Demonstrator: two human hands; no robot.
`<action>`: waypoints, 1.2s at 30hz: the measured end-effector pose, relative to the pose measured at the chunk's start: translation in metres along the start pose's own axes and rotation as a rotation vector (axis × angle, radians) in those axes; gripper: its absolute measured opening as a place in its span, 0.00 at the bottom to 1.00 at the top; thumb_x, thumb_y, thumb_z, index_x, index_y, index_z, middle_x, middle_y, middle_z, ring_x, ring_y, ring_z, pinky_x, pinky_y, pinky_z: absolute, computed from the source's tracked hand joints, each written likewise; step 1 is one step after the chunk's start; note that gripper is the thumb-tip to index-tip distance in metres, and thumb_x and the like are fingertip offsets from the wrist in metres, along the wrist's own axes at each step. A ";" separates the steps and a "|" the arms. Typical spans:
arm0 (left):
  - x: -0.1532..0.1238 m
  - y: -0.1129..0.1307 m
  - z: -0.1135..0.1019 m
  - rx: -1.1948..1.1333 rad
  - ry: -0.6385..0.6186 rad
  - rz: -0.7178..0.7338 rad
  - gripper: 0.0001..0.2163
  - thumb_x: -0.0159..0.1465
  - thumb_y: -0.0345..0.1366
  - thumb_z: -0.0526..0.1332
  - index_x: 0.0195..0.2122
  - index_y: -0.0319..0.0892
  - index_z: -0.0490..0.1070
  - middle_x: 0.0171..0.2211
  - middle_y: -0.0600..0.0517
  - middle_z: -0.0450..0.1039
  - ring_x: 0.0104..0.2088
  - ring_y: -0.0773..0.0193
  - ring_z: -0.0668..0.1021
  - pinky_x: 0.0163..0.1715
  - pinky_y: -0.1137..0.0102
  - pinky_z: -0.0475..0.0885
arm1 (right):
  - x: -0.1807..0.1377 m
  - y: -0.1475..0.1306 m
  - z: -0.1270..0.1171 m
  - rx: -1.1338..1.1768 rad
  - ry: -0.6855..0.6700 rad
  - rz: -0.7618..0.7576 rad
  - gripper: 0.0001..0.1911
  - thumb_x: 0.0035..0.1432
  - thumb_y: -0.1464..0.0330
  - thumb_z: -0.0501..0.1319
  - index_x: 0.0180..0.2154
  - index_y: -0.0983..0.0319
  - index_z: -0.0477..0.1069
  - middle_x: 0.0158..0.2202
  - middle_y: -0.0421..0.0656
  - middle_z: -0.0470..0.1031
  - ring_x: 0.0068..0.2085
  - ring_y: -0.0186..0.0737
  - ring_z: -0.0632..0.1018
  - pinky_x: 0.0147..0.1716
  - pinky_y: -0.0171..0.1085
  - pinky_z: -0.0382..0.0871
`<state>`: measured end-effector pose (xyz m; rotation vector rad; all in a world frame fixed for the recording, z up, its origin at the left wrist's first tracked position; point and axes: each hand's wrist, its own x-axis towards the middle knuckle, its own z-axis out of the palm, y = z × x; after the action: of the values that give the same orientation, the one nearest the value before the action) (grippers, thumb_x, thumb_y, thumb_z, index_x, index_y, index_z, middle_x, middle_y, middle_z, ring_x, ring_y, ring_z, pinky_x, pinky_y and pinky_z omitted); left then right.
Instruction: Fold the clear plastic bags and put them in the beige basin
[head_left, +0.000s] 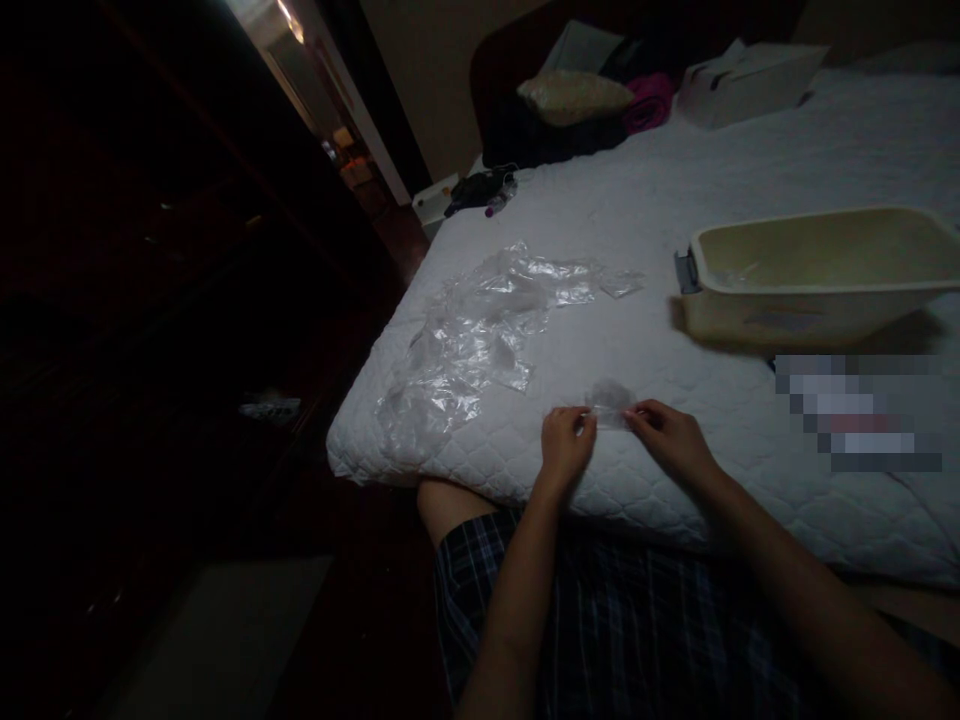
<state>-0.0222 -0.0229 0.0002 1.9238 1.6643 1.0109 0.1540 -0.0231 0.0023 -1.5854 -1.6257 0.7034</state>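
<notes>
A small clear plastic bag [610,403] lies on the white quilted mattress [652,330] near its front edge. My left hand [566,445] pinches the bag's left end and my right hand [671,437] pinches its right end, both with fingers closed on the plastic. To the left, a loose heap of several clear plastic bags [480,335] spreads across the mattress.
A cream plastic tub [817,275] stands on the mattress at the right. At the far end of the bed lie a pillow [574,95], dark and pink clothes [645,100] and a white box [750,80]. The floor at left is dark, with a doorway [322,90] beyond.
</notes>
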 end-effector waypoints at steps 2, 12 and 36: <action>0.000 0.001 0.002 -0.001 0.021 -0.024 0.09 0.62 0.36 0.60 0.40 0.41 0.75 0.34 0.50 0.75 0.37 0.64 0.75 0.42 0.68 0.69 | 0.002 -0.001 0.001 0.004 0.015 0.031 0.16 0.54 0.55 0.58 0.33 0.60 0.72 0.27 0.42 0.77 0.28 0.41 0.77 0.29 0.37 0.66; -0.002 -0.003 0.005 0.005 0.043 0.001 0.14 0.60 0.33 0.60 0.48 0.41 0.71 0.33 0.51 0.75 0.38 0.63 0.74 0.44 0.67 0.68 | 0.011 -0.006 0.006 -0.119 0.082 0.159 0.21 0.51 0.50 0.58 0.38 0.58 0.63 0.25 0.39 0.76 0.27 0.42 0.76 0.26 0.37 0.60; -0.008 -0.005 0.008 0.346 -0.009 0.291 0.13 0.64 0.32 0.56 0.50 0.41 0.68 0.35 0.50 0.73 0.40 0.61 0.71 0.43 0.65 0.66 | 0.002 -0.009 0.011 -0.231 0.110 0.035 0.16 0.58 0.53 0.53 0.39 0.58 0.66 0.28 0.42 0.77 0.29 0.42 0.77 0.26 0.36 0.60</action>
<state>-0.0204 -0.0281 -0.0104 2.4478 1.6740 0.8522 0.1397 -0.0205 0.0035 -1.7869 -1.6483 0.4492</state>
